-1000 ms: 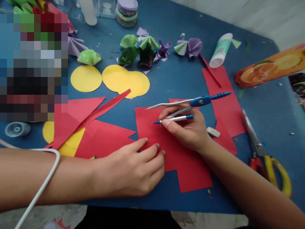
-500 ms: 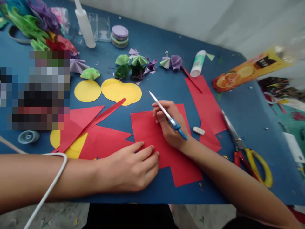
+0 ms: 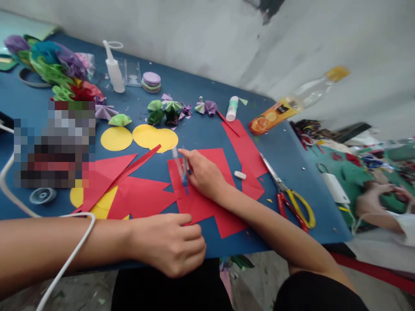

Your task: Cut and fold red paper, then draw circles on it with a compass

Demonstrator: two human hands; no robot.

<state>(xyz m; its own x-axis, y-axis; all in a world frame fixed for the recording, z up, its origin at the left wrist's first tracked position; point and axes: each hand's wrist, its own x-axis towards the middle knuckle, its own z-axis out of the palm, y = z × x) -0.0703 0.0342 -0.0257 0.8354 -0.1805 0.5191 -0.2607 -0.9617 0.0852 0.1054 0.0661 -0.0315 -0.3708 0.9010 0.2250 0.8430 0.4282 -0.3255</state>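
My right hand (image 3: 205, 173) is closed round a white and blue pen (image 3: 184, 177), which is smeared by motion. The hand is above a red paper sheet (image 3: 204, 207) with a step-shaped lower edge. My left hand (image 3: 177, 244) is curled in a loose fist at the sheet's lower left corner, near the table's front edge. Its fingertips are hidden and nothing shows in it. Left of the sheet lie cut red paper pieces (image 3: 142, 196), partly over yellow paper (image 3: 105, 203). Yellow paper circles (image 3: 116, 138) lie beyond them.
Scissors (image 3: 282, 185), a white eraser (image 3: 240, 175) and more red paper (image 3: 243, 147) lie to the right. Farther back are a glue stick (image 3: 232, 109), a juice bottle (image 3: 292, 103), folded paper fans (image 3: 155, 106) and a squeeze bottle (image 3: 115, 75). A white cable (image 3: 69, 259) crosses my left forearm.
My right hand has moved left and the pen has swung to a steeper angle. My left hand has drawn back towards the table's edge and curled up. The view has shifted right.
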